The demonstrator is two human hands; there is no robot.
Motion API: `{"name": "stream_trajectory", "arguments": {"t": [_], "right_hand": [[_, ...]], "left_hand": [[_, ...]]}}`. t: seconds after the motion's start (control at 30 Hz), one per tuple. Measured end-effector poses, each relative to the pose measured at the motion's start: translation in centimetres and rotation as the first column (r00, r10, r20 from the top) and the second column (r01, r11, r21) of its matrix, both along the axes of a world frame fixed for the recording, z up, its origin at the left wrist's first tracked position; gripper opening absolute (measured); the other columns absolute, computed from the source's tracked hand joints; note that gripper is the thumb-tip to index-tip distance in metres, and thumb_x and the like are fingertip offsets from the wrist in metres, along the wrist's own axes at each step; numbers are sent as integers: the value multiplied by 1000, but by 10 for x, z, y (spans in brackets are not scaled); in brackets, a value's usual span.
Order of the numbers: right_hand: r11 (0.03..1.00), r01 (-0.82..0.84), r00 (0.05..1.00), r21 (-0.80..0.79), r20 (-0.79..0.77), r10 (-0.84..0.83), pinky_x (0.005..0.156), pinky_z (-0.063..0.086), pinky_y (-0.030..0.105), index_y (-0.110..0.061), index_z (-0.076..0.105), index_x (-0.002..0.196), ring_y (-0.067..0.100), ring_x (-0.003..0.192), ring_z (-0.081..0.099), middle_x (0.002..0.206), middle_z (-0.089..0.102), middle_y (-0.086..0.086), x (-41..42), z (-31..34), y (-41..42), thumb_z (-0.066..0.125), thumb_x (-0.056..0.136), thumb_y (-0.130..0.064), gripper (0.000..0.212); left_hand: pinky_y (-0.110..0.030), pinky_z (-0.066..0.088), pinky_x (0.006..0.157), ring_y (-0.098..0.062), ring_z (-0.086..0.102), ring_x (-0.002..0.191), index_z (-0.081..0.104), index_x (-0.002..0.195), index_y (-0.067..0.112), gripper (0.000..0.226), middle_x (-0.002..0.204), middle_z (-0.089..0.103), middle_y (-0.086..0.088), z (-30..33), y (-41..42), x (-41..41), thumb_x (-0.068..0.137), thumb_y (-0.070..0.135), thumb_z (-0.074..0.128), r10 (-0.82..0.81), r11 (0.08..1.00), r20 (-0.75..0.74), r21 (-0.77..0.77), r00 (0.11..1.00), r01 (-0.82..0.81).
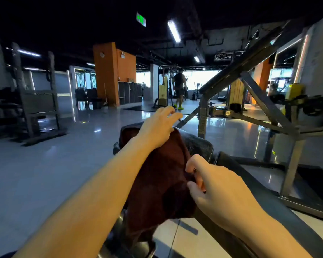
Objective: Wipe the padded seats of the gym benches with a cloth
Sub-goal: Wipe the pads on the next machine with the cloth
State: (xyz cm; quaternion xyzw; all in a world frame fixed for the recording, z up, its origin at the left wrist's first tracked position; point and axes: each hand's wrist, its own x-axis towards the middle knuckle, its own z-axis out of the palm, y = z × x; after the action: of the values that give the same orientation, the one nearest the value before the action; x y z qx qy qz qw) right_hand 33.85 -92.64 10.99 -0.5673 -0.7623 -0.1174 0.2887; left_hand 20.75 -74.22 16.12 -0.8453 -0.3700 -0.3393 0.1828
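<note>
Your left grip point(158, 125) is pinching the dark red cloth point(162, 179) at its top edge while your right grip point(214, 185) is pinching its side, draping it over the black padded seat point(198, 144).

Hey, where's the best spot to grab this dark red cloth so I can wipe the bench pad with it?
Probably bunch the cloth at its middle, coming from above. It lies draped over the pad with its near end hanging loose; the right hand pinches just one edge, and the left hand holds its far end.
</note>
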Motion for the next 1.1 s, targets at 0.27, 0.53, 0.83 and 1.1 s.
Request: {"name": "stream_trajectory", "arguments": {"t": [0.27,0.53,0.83,1.1], "right_hand": [[978,-33,983,208,-169,69,70,47,27,-34,53,108,6,85,54,96,56,-18,27,-20,39,41,89,-56,31],[980,-34,923,198,-368,107,99,20,-1,-34,46,128,-22,118,31,120,40,-29,33,-53,57,32,93,-62,47],[969,-6,779,247,-606,159,84,28,-4,-34,51,126,-25,106,39,111,48,-32,32,-56,63,27,87,-64,54],[936,18,642,352,-721,259,77,37,1,-47,47,105,-11,96,54,108,55,-31,38,-52,51,38,96,-42,14]], "left_hand": [[-33,36,95,-16,61,102,70,106,20,42,107,68,3,-72,-35,-34,99,45,37,-9,967,178,254,984,-37],[-35,42,96,-25,64,105,73,105,6,61,110,70,-8,-66,40,-95,102,48,28,-105,945,139,322,985,56],[-34,43,101,-21,66,108,73,109,12,65,112,71,-5,-50,14,-69,103,46,19,-78,972,62,228,995,62],[-39,53,87,-26,69,101,74,107,9,51,109,72,-10,-90,-34,29,102,40,34,-205,840,-168,476,964,262]]}}
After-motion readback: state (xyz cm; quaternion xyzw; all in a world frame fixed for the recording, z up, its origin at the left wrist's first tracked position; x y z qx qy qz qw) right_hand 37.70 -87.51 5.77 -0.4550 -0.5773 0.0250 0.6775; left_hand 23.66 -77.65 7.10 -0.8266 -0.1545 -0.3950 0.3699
